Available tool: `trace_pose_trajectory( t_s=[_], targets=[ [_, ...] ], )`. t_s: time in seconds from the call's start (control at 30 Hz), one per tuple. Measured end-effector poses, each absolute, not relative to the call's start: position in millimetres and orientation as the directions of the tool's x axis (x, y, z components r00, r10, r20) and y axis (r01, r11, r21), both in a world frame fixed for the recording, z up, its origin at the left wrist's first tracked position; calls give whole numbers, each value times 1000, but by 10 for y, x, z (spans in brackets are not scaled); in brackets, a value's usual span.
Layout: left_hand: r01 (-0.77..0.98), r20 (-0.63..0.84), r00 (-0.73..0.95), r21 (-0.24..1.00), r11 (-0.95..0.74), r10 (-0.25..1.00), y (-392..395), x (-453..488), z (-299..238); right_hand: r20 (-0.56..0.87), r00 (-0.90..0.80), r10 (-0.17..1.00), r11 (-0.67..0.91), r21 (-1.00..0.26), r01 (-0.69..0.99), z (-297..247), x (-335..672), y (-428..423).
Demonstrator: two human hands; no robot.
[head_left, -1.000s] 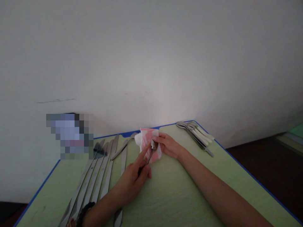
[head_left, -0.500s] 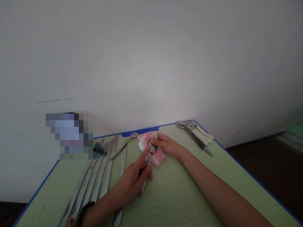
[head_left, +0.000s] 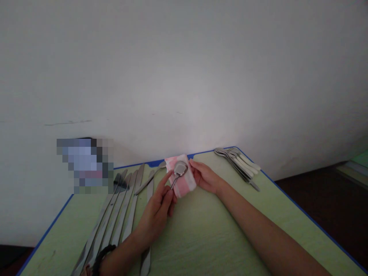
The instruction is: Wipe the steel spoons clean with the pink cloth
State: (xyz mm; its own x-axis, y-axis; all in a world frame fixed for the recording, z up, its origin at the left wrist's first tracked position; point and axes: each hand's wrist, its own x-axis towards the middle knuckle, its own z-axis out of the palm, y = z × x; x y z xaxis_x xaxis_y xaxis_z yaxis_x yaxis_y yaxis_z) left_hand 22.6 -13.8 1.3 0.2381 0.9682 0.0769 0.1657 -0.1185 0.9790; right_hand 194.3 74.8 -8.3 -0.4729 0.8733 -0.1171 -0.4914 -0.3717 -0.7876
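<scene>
Spoon, bowl up and turned toward you, is held over the middle of the table's far edge. Your left hand is closed on its handle, and your fingers hide most of that handle. Your right hand grips a folded pink-and-white cloth directly behind the spoon's bowl. The dim light leaves it unclear whether cloth and bowl actually touch. Your right thumb lies along the cloth's edge, with the other fingers tucked out of sight behind it.

A row of long knives fans along the table's left side, its near ends cut off by the bottom of the frame. One more spoon lies just behind them, near the far edge. A small bundle of cutlery, some pieces with pale handles, rests at the far right corner, well apart from your hands. A dark band circles your left wrist, half out of frame. A pixelated patch covers whatever stands beyond the far left corner, against the plain white wall.
</scene>
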Motion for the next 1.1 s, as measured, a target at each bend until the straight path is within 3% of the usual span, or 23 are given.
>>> trace_pose_trajectory(
  t_s=[0.53, 1.1],
  targets=[
    [231, 11, 356, 968, -100, 935, -165, 209, -3, -110, -491, 864, -356, -824, -441, -40, 1941, 711],
    [192, -24, 339, 980, -44, 941, -169, 233, 43, -103, -560, 822, -354, -862, -362, 10, 1950, 681]
  ],
)
